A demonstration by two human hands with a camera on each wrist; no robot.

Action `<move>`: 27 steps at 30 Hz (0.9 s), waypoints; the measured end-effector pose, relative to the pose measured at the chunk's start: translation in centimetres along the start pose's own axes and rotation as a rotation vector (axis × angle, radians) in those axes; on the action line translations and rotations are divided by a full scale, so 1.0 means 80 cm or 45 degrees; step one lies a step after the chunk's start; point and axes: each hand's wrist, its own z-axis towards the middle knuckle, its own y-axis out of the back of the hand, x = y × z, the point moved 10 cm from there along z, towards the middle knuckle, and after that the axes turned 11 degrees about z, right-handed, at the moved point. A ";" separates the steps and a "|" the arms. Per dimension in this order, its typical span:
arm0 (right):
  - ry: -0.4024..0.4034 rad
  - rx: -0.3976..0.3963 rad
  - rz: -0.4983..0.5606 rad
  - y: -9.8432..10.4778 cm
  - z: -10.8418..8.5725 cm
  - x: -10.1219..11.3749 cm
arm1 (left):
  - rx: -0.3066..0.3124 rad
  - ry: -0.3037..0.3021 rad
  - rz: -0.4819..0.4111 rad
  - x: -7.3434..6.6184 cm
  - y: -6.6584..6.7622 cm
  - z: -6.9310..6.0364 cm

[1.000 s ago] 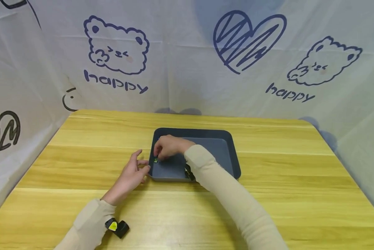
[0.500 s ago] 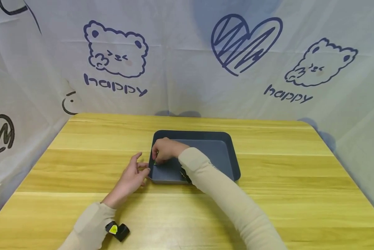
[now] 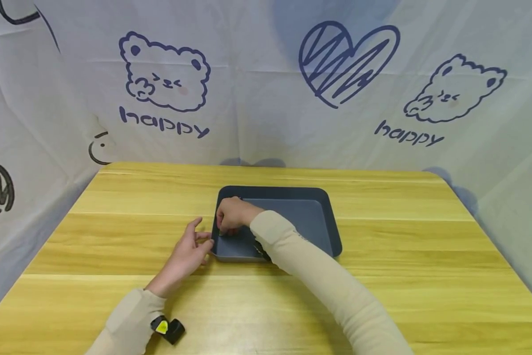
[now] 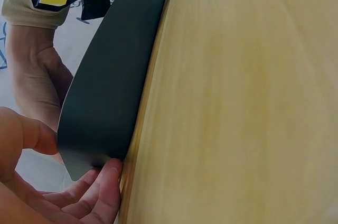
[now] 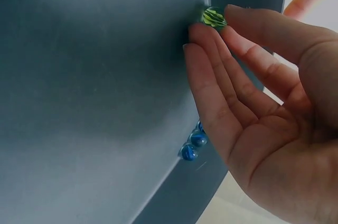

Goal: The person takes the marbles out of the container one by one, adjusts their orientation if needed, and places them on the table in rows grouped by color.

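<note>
Right hand (image 3: 236,213) pinches a green marble (image 5: 214,18) near nine o'clock in the tray (image 3: 308,217), placing or lifting unclear; relaxed left hand (image 3: 188,252) touches its eight o'clock corner; next calls for a light touch.

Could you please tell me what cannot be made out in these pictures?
Right wrist: how many blue marbles there are; the right hand, holding a green marble, hides part of the row.
Head: the green marble's pattern, too small and mostly behind that hand.
Left wrist: the inside of the tray, behind its wall; the top edge cuts off one end.
</note>
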 end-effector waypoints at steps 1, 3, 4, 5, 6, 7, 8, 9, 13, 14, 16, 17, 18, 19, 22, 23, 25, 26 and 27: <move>-0.002 -0.003 -0.002 0.000 0.000 0.000 | -0.001 0.002 0.000 0.000 0.000 0.000; -0.012 -0.010 -0.007 0.000 0.001 0.001 | -0.002 0.005 0.001 0.001 0.000 0.001; -0.019 -0.014 -0.015 0.000 0.001 0.001 | -0.002 0.005 0.001 0.001 0.000 0.001; -0.029 -0.016 -0.023 0.000 0.001 0.001 | -0.002 0.005 0.000 0.001 0.000 0.001; -0.037 -0.019 -0.033 0.000 0.001 0.002 | -0.001 0.005 0.000 0.000 0.001 0.000; -0.043 -0.023 -0.044 0.000 0.001 0.002 | -0.001 0.005 0.003 0.000 0.001 0.000; -0.052 -0.027 -0.055 0.000 0.002 0.002 | 0.000 0.005 0.005 0.000 0.001 0.000; -0.058 -0.030 -0.070 -0.001 0.002 0.003 | 0.000 0.005 0.007 0.000 0.001 -0.001; -0.068 -0.038 -0.111 -0.002 0.002 0.003 | 0.000 0.008 0.014 0.000 0.001 0.000; -0.068 -0.038 -0.118 -0.003 0.003 0.003 | -0.001 0.009 0.013 0.001 0.001 0.000; -0.064 -0.038 -0.130 -0.005 0.003 0.003 | -0.002 0.011 0.013 0.001 0.000 0.001; -0.061 -0.037 -0.135 -0.005 0.003 0.003 | -0.002 0.012 0.013 0.002 0.000 0.001; -0.062 -0.033 -0.141 -0.006 0.003 0.003 | -0.003 0.014 0.014 0.003 0.000 0.001; -0.062 -0.029 -0.147 -0.007 0.003 0.003 | -0.003 0.015 0.016 0.003 0.000 0.001; -0.059 -0.013 -0.164 -0.009 0.003 0.003 | -0.004 0.017 0.023 0.003 0.000 0.001; -0.058 -0.007 -0.167 -0.009 0.003 0.004 | -0.003 0.017 0.025 0.003 0.000 0.001; -0.059 -0.001 -0.179 -0.010 0.003 0.003 | -0.001 0.016 0.026 0.002 -0.001 0.000; -0.059 0.004 -0.175 -0.010 0.003 0.003 | 0.001 0.015 0.025 0.002 -0.001 0.000; -0.062 0.008 -0.172 -0.011 0.004 0.001 | 0.003 0.015 0.022 0.001 -0.001 0.000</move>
